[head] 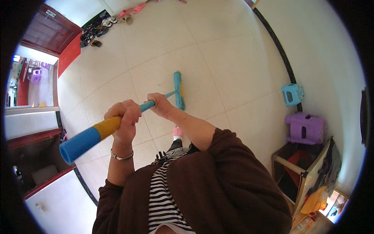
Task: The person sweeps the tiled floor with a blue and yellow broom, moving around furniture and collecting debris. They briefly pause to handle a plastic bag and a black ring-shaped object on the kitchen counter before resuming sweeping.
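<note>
Both hands grip the long handle of a broom (147, 106), which slants from the lower left up toward the middle. My left hand (125, 120) wraps the upper part, just past the yellow section near the blue end grip (81, 145). Further down the pole, my right hand (159, 105) is closed around the light-blue shaft. The broom head (178, 90) has blue-green bristles with a yellow strip along one side and rests on the tiled floor (163, 67). My wrist carries a bracelet (122, 155) on the left side.
Shoes (95, 30) line the wall at upper left, with pink slippers (132, 10) beside them. A small blue stool (292, 94) and a purple stool (305, 128) stand along the right wall, above an open-topped wooden-edged cabinet (289, 164). A dark red door (52, 27) is at upper left.
</note>
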